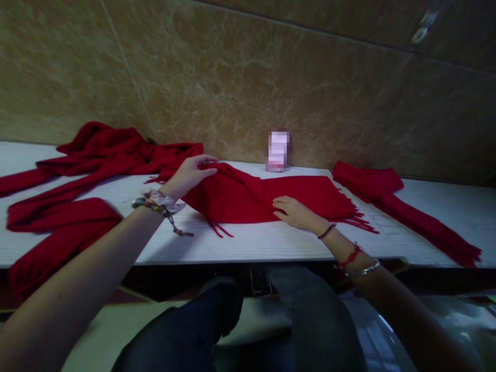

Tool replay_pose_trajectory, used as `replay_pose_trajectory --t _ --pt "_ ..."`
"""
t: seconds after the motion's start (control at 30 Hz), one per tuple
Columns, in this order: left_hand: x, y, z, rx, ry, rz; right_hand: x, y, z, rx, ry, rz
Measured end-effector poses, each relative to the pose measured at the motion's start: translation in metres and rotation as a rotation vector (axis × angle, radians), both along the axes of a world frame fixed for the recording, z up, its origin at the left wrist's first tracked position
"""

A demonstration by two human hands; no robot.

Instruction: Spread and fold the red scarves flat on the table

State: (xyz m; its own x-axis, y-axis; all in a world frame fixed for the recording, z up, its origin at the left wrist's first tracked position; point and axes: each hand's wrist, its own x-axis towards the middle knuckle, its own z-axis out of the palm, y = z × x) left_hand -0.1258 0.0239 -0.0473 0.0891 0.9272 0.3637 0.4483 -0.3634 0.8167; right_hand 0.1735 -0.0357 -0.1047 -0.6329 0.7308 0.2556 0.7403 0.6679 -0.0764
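Note:
A red scarf [240, 199] with fringed ends lies across the white table in front of me, its left part folded over and slightly raised. My left hand [191, 175] is at the upper left edge of this scarf, with cloth between the thumb and the fingers. Farther right, my right hand [294, 212] rests on the scarf near its front edge, palm down and fingers lightly bent. Fringe hangs out at the scarf's right end, and a few strands show below its left part.
Rumpled red scarves [104, 155] are heaped at the left, some hanging over the front edge. Another red scarf [368, 186] lies folded at the right. A blurred-out phone-like object [278, 150] leans on the marbled wall [232, 77]. The white table [240, 248] is narrow.

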Motion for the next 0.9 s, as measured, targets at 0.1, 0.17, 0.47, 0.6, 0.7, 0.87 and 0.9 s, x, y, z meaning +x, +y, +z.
replay_pose_trajectory --t 0.1,0.17,0.47,0.6,0.7,0.87,0.9 --pt "0.003 -0.001 0.001 -0.022 0.004 0.003 0.000 0.000 0.000 -0.011 -0.003 -0.001" --pt "0.005 -0.002 0.000 -0.023 -0.002 0.017 0.000 0.000 0.000 -0.017 -0.005 -0.006" --pt "0.005 0.000 -0.006 -0.104 -0.030 0.079 0.000 -0.002 -0.002 0.006 -0.004 -0.016" --pt "0.004 0.004 -0.009 -0.110 -0.031 0.072 0.000 -0.002 -0.004 0.021 0.006 -0.014" --pt "0.004 0.005 -0.011 -0.093 -0.027 0.056 -0.001 -0.002 -0.005 0.032 0.009 -0.024" --pt "0.006 0.004 -0.010 -0.131 -0.025 0.047 0.000 -0.002 -0.006 0.038 0.013 -0.031" --pt "0.007 0.004 -0.010 -0.125 -0.030 0.051 0.000 -0.002 -0.006 0.039 0.015 -0.029"
